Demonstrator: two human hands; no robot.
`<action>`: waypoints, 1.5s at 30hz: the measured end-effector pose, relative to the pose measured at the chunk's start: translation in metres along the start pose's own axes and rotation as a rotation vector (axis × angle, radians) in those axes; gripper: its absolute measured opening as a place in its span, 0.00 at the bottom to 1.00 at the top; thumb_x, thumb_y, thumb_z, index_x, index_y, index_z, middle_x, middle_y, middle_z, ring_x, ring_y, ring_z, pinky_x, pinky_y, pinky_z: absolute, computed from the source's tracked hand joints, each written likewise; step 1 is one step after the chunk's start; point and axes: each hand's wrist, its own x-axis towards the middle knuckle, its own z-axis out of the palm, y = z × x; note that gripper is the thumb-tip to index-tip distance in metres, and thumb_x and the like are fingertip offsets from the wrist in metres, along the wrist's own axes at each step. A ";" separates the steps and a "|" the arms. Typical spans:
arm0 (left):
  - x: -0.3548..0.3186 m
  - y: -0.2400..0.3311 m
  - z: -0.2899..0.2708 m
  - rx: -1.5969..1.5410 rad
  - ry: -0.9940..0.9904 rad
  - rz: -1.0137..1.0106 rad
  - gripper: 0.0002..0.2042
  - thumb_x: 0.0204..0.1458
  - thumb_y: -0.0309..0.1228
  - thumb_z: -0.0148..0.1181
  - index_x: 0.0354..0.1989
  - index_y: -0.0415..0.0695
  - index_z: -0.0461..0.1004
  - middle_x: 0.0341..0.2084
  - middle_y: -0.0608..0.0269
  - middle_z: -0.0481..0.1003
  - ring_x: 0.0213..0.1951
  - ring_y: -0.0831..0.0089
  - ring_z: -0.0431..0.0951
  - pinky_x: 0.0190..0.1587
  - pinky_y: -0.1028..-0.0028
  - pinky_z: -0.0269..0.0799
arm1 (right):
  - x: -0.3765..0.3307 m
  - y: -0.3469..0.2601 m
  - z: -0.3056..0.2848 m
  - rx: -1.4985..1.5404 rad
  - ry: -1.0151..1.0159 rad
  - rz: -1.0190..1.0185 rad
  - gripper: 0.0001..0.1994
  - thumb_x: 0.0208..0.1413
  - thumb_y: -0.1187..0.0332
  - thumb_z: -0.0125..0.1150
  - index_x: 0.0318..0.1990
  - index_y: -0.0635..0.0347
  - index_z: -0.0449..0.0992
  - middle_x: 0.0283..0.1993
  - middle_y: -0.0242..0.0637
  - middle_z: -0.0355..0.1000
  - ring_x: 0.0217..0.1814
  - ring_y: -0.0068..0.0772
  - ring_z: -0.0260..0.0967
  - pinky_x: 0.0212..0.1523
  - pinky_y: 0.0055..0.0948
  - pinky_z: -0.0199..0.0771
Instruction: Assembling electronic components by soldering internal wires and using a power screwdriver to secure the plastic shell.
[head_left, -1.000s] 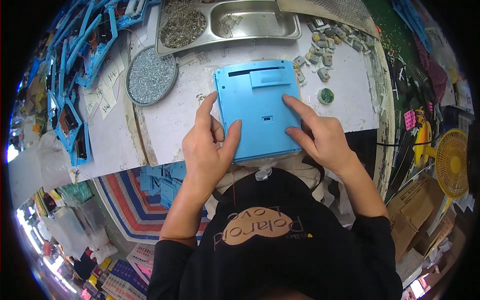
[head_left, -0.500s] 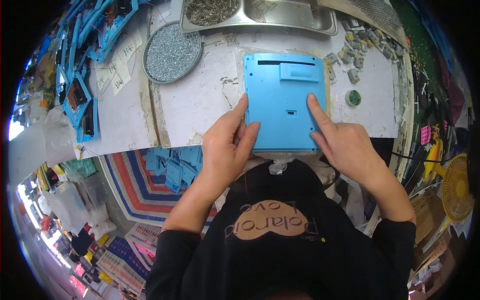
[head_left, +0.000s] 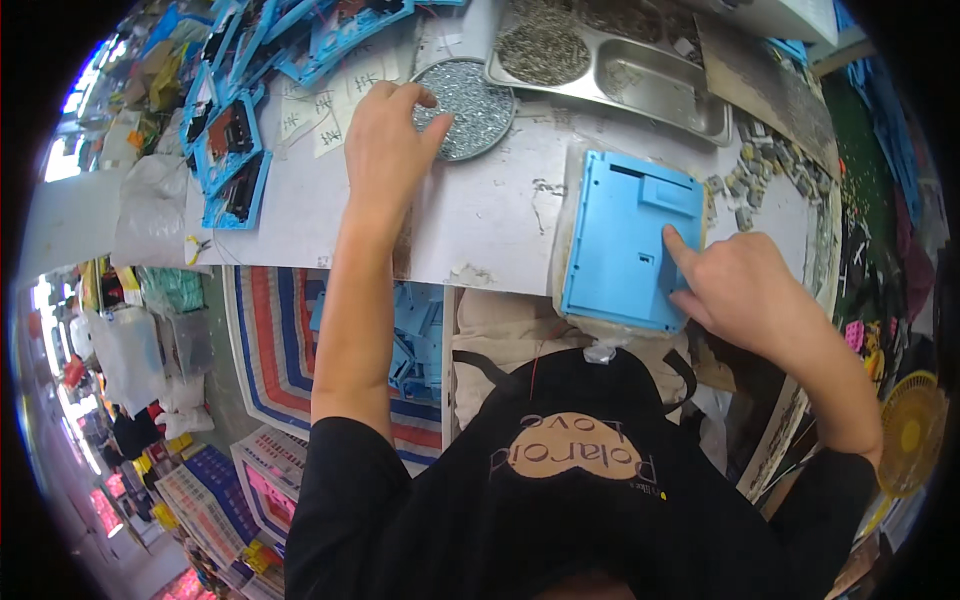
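Note:
A light-blue plastic casing [head_left: 632, 275] with a long slot, a raised block and a small rectangular cutout lies on a clear bag at the table's front edge. My right hand [head_left: 745, 290] holds its right side, index finger stretched over the face and thumb by the edge; the other fingers are folded and partly hidden. My left hand [head_left: 388, 140] reaches to the left rim of a round dish [head_left: 508, 128] full of small silvery screws [head_left: 478, 105]. Its thumb and fingers are curved and apart, with nothing visible between them.
A steel compartment tray [head_left: 660, 115] with small metal parts stands behind the casing. Several small grey parts [head_left: 750, 180] are scattered at the right. Blue frames with dark parts [head_left: 235, 140] pile up at the left. Below the table, a striped bag [head_left: 285, 340] holds more blue pieces [head_left: 415, 330].
My left hand has let go of the casing's left side and moved up and left to the screw dish. My right hand stays on the casing, which now sits farther right in view and slightly turned.

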 end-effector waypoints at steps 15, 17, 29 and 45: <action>0.001 -0.042 0.031 0.034 -0.015 0.040 0.08 0.55 0.33 0.64 0.31 0.41 0.78 0.32 0.55 0.77 0.40 0.53 0.78 0.42 0.54 0.69 | 0.272 -0.015 -0.017 -0.174 0.773 -0.372 0.06 0.50 0.64 0.69 0.33 0.53 0.84 0.39 0.27 0.76 0.52 0.34 0.69 0.51 0.39 0.72; 0.002 -0.041 0.033 0.066 -0.022 0.045 0.07 0.57 0.33 0.63 0.33 0.42 0.77 0.32 0.55 0.77 0.40 0.53 0.77 0.42 0.54 0.69 | 0.268 -0.011 -0.024 -0.125 0.812 -0.371 0.06 0.51 0.64 0.69 0.32 0.54 0.83 0.39 0.27 0.76 0.50 0.34 0.70 0.51 0.37 0.71; 0.003 -0.017 0.034 -0.031 0.000 0.099 0.08 0.62 0.31 0.57 0.36 0.39 0.75 0.33 0.52 0.76 0.38 0.50 0.77 0.40 0.55 0.69 | 0.055 0.072 0.061 0.600 0.808 0.170 0.10 0.54 0.64 0.70 0.30 0.60 0.78 0.40 0.34 0.76 0.51 0.39 0.65 0.57 0.37 0.62; -0.039 0.095 0.051 -0.224 -0.070 0.346 0.09 0.53 0.29 0.68 0.29 0.43 0.72 0.28 0.58 0.69 0.32 0.58 0.71 0.37 0.62 0.64 | 0.047 0.084 0.050 0.819 0.518 0.188 0.07 0.52 0.68 0.70 0.31 0.60 0.78 0.43 0.32 0.74 0.50 0.35 0.65 0.51 0.32 0.66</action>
